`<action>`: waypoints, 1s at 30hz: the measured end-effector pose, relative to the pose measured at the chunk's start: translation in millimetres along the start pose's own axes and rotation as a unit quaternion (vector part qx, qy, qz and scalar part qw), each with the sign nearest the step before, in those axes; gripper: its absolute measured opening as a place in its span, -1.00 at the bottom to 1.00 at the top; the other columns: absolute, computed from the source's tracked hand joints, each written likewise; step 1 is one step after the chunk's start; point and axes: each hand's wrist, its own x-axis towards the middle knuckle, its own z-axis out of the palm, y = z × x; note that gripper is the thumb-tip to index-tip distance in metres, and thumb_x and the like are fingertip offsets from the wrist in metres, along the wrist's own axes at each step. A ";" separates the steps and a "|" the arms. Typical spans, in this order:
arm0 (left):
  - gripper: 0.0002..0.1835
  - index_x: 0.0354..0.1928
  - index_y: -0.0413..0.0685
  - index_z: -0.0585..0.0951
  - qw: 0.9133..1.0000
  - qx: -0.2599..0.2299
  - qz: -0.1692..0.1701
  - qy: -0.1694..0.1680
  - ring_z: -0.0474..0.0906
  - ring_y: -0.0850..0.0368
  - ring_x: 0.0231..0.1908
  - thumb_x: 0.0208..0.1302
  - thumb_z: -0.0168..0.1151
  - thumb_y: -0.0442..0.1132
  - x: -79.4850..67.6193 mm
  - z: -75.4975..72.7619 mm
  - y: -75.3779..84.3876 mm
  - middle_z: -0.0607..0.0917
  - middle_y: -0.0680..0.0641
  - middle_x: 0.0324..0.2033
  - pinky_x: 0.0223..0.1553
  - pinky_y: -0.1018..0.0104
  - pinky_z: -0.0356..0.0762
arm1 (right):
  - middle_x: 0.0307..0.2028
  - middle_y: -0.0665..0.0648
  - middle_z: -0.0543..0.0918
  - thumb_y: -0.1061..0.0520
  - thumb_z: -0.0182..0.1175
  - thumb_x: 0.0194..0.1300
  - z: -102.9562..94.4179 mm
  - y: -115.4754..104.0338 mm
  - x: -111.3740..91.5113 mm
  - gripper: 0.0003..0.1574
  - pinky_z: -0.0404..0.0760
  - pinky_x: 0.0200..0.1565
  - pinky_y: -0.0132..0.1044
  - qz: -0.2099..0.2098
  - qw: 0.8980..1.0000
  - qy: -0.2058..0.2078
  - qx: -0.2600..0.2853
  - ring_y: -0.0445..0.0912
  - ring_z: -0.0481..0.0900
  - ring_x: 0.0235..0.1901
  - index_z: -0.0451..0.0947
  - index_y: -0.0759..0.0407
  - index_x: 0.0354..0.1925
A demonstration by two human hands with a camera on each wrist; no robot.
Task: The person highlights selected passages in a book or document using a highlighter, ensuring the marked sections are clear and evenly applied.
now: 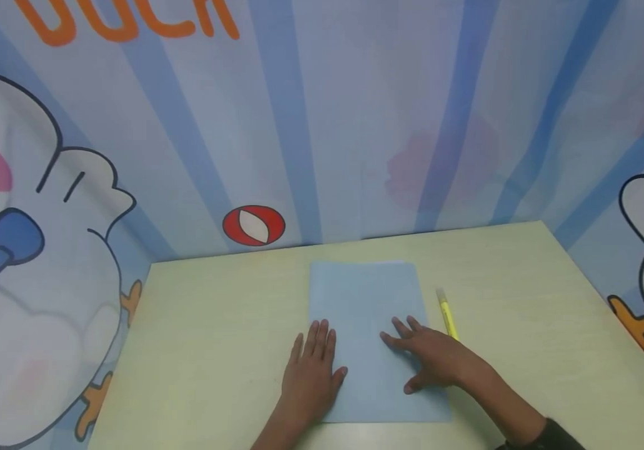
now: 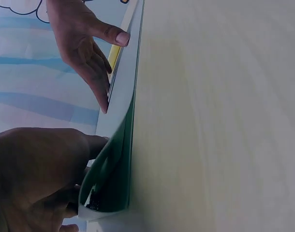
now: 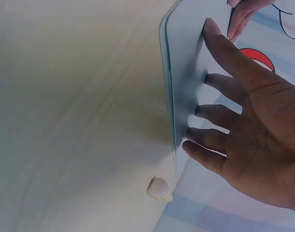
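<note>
A light-blue booklet (image 1: 364,290) lies closed on the table, its curved left edge standing a little proud. The left wrist view shows a dark green inside (image 2: 119,181) at that edge. My left hand (image 1: 311,378) rests flat along the booklet's left side, fingers straight and pointing away. Over the right side is my right hand (image 1: 437,356), its fingers spread and the fingertips touching or just above the cover (image 3: 191,63). Just right of the booklet lies a yellow pen-like stick (image 1: 447,314) with a pale end, partly hidden behind the right hand.
The pale wooden table (image 1: 215,350) runs out on both sides of the booklet. A blue striped backdrop (image 1: 350,125) with cartoon ducks and a red-and-white ball print (image 1: 253,225) rises at the table's back and sides.
</note>
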 end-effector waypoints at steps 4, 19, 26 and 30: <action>-0.24 0.58 -0.17 0.36 1.000 0.024 -0.002 0.005 0.15 -0.10 0.65 0.58 0.11 0.19 -0.8 -5.4 3.4 0.27 -0.20 0.63 0.60 -0.10 0.19 | 0.60 0.35 0.28 -0.06 0.73 -0.06 -1.2 -1.2 0.1 0.24 0.49 0.38 0.31 0.007 1.000 -0.002 0.003 0.42 0.17 0.59 0.42 0.05 0.55; -0.22 0.59 -0.13 0.37 1.000 0.003 -0.009 -0.003 0.16 -0.08 0.65 0.57 0.10 0.24 0.4 -10.3 -4.7 0.29 -0.15 0.63 0.60 -0.13 0.18 | 0.62 0.32 0.25 -0.05 0.72 -0.04 0.1 -1.8 2.6 0.25 0.46 0.40 0.32 0.005 1.000 -0.002 0.028 0.41 0.12 0.61 0.40 0.02 0.56; -0.22 0.60 -0.16 0.34 0.997 -0.078 0.000 0.007 0.13 -0.14 0.65 0.58 0.10 0.20 -2.6 -10.8 -11.4 0.24 -0.20 0.64 0.59 -0.19 0.20 | 0.64 0.33 0.19 -0.09 0.68 0.04 2.0 8.5 -3.6 0.27 0.40 0.43 0.33 -0.023 0.999 0.008 0.030 0.42 0.08 0.62 0.32 0.01 0.61; -0.21 0.60 -0.21 0.31 0.995 -0.093 0.012 0.014 0.11 -0.17 0.66 0.59 0.09 0.18 -1.1 -14.1 -13.7 0.21 -0.24 0.65 0.58 -0.18 0.22 | 0.67 0.33 0.12 -0.12 0.63 0.12 -3.1 10.6 -8.6 0.25 0.33 0.46 0.39 -0.032 0.998 0.016 0.047 0.43 0.00 0.64 0.26 -0.01 0.64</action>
